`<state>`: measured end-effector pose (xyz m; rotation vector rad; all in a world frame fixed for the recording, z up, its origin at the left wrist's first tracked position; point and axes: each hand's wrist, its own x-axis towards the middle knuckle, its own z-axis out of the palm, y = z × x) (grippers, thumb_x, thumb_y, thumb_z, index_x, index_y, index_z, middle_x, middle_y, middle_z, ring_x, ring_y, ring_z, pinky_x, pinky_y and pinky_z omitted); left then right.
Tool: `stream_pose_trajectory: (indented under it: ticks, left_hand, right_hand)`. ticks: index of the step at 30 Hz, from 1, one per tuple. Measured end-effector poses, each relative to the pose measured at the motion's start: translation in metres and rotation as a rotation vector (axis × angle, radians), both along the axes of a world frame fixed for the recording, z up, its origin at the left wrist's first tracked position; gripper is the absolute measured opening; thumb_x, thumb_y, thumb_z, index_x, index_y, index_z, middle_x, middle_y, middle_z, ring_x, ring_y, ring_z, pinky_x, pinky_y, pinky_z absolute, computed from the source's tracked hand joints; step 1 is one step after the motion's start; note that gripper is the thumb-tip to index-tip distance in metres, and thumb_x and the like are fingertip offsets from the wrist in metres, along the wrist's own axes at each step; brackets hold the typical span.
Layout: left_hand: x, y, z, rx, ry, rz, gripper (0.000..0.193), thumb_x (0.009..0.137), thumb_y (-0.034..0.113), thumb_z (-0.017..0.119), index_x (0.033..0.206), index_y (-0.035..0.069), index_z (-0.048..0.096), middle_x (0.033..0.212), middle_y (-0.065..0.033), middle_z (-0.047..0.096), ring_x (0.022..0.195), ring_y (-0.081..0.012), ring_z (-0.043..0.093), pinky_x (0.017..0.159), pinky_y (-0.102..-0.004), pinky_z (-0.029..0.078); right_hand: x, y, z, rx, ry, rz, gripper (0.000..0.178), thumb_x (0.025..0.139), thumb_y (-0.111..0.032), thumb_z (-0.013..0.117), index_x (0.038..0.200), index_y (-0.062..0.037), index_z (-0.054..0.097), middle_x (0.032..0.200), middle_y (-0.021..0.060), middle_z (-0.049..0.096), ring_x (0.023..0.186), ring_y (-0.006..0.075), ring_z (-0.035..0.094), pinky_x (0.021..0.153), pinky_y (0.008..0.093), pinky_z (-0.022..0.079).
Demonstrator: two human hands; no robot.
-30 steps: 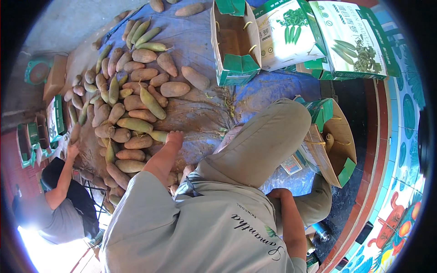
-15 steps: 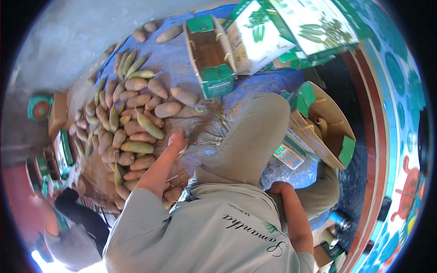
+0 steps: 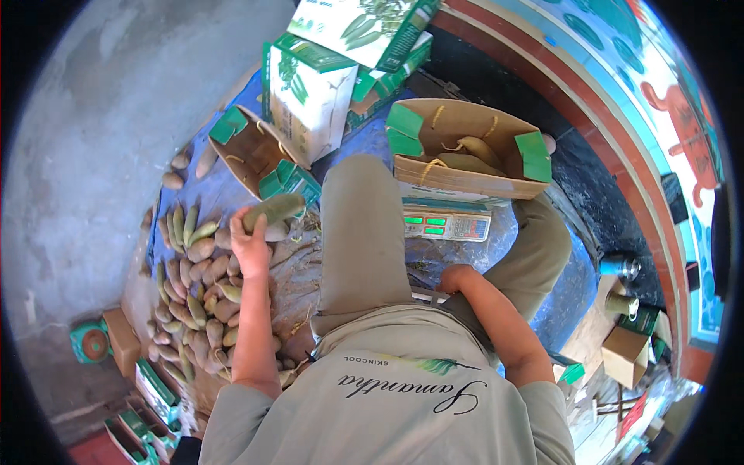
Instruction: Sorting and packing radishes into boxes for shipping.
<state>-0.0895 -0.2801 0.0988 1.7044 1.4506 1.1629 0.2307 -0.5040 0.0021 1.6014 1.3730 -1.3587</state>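
Note:
My left hand (image 3: 249, 242) is closed around a long green radish (image 3: 275, 211), held up at the far right edge of a heap of radishes (image 3: 200, 273). Some in the heap are green, others brown with soil. The raised radish's far tip is close to a small open carton (image 3: 249, 155) with green flaps. My right hand (image 3: 459, 279) rests low by my bent right leg, beside a pale edge; its fingers are mostly hidden. Ahead of it, an open carton (image 3: 465, 186) with yellow cord handles holds several radishes, above a digital scale (image 3: 457, 225) with lit green displays.
White-and-green printed cartons (image 3: 314, 101) are stacked at the far side. A blue sheet (image 3: 364, 151) lies under the produce. At the far left stands a green round device (image 3: 89, 342) beside a brown box. A blue flask (image 3: 620, 266) is at the right.
My left hand, over the heap without a visible radish before, now holds a green radish raised near the small carton. My view has turned to the right. The right hand stays by my leg.

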Motion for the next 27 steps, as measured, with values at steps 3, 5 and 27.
stream_pose_trajectory:
  ticks: [3,5,27]
  left_hand:
    - [0.048,0.005,0.055,0.069,-0.154,-0.12,0.026,0.078,0.002,0.061,0.104,0.002,0.054,0.103,-0.0057,0.056,0.095,-0.0149,0.051,0.087,-0.0275,0.04]
    - [0.081,0.005,0.077,0.074,-0.278,-0.213,0.026,0.079,0.001,0.061,0.104,0.002,0.054,0.102,-0.005,0.055,0.095,-0.0143,0.051,0.087,-0.0272,0.04]
    - [0.273,-0.009,0.044,0.312,0.413,-0.759,0.03,0.075,0.011,0.061,0.105,0.006,0.057,0.111,-0.0177,0.057,0.103,-0.034,0.053,0.087,-0.038,0.043]
  right_hand:
    - [0.001,-0.01,-0.003,0.146,-0.092,-0.053,0.039,0.077,-0.036,0.053,0.106,-0.012,0.064,0.113,0.0095,0.06,0.104,0.026,0.057,0.085,0.0395,0.046]
    - [0.009,-0.02,-0.028,0.223,-0.165,-0.029,0.043,0.077,-0.046,0.052,0.099,-0.0124,0.067,0.105,0.0102,0.063,0.099,0.0282,0.059,0.082,0.0378,0.047]
    - [0.016,-0.017,-0.013,0.48,-0.09,-0.278,0.047,0.078,-0.046,0.054,0.102,-0.0063,0.064,0.108,0.0139,0.061,0.099,0.029,0.059,0.084,0.0398,0.047]
